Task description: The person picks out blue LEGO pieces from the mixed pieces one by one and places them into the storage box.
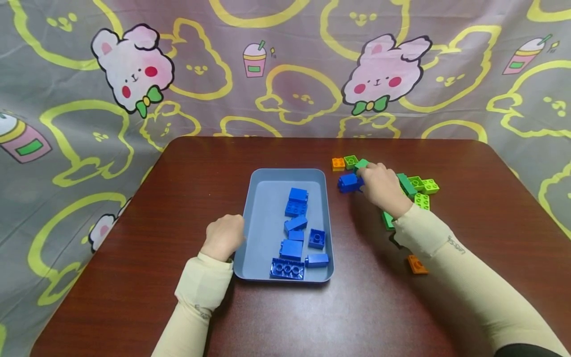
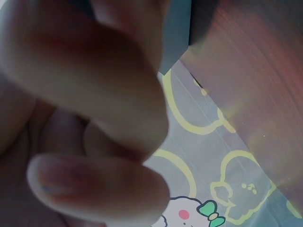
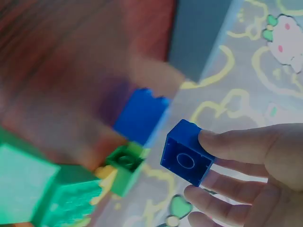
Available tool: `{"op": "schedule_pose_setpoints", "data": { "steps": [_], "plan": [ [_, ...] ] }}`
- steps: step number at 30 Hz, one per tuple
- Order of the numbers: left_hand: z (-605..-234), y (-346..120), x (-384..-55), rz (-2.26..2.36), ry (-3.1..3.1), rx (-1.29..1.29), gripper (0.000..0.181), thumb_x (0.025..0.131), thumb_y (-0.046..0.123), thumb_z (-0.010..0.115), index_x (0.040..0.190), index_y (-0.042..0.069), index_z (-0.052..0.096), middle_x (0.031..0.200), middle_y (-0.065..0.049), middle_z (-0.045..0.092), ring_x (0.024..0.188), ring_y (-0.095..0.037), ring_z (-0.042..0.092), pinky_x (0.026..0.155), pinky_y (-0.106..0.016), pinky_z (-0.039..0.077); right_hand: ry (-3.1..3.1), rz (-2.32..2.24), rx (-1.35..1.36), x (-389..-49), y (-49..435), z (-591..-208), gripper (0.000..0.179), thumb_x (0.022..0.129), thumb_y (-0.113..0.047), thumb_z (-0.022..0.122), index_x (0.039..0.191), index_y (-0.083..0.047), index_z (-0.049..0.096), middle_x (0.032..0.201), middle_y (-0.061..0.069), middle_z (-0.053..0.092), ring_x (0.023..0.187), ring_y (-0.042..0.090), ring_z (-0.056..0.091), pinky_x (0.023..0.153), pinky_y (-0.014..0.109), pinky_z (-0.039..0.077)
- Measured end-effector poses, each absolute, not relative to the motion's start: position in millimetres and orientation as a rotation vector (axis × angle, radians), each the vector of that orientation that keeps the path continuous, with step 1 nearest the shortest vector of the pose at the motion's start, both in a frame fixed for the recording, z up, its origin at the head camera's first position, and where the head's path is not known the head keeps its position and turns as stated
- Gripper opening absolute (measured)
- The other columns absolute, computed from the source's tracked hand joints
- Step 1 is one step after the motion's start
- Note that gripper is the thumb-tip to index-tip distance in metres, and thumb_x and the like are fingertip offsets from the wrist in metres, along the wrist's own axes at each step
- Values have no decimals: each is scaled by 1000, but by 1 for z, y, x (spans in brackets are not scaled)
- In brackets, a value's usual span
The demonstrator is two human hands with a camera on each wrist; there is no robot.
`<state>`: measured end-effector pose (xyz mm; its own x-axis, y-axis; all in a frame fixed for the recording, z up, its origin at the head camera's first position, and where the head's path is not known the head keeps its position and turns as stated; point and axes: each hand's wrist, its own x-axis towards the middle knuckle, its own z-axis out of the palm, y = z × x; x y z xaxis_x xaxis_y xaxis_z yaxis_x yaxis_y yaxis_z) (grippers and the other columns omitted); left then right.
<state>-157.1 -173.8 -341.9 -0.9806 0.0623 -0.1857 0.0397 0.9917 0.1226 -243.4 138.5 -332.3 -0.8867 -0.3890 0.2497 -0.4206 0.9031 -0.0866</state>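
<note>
My right hand [image 1: 382, 186] pinches a blue toy brick [image 3: 189, 146] between thumb and fingers, its hollow underside showing in the right wrist view. Another blue brick [image 1: 348, 182] stands on the table just left of those fingertips. At the left rim of the blue-grey tray [image 1: 248, 208], my left hand [image 1: 224, 235] is held with its fingers curled in, knuckles right at the rim. The left wrist view shows the curled fingers [image 2: 109, 94] close up, with no brick among them. Several blue bricks lie in the tray, including a long one [image 1: 287, 268] with its hollow side up.
Around my right hand lie green bricks [image 1: 406, 185] and lime bricks [image 1: 429, 186], partly hidden by hand and sleeve. An orange brick [image 1: 338, 164] sits farther back, another orange piece [image 1: 418, 264] nearer the front. A patterned cloth [image 1: 294, 64] hangs behind the dark wooden table [image 1: 196, 178].
</note>
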Motion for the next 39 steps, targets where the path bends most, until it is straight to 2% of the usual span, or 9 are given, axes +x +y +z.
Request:
{"op": "schedule_pose_setpoints", "data": {
  "steps": [5,10,18,27,39],
  "plan": [
    [-342,-173,-157,172,2949,77,16,78,6,61,63,6,57,61,-8,53,57,-23,56,46,-38,42,-2756,220,697,-232,124,-321,31,72,-5,73,100,5,62,91,19,60,79,34,54,57,43,46],
    [-342,-173,-157,170,2945,74,16,79,6,62,63,6,57,59,-8,52,56,-22,55,46,-38,42,-2678,235,827,-218,104,-318,28,71,-5,74,96,3,63,88,16,60,78,31,55,61,40,48],
    [-343,-173,-158,164,2949,75,14,79,7,62,65,5,59,61,-8,54,58,-23,57,47,-39,43,-2677,210,949,-202,84,-315,34,68,-11,78,97,0,64,89,14,61,81,28,55,69,37,47],
    [-341,-172,-158,155,2958,69,12,80,9,63,69,3,61,63,-10,56,59,-24,58,46,-39,43,-2706,178,1028,-196,74,-320,34,68,-13,79,97,-3,65,87,11,61,78,25,54,61,33,47],
    [-339,-171,-156,157,2948,61,14,80,6,61,66,5,60,62,-10,56,57,-23,57,45,-39,43,-2711,105,1125,-198,66,-341,32,69,-18,78,95,-5,66,80,8,60,71,22,51,55,29,43]
  ]
}}
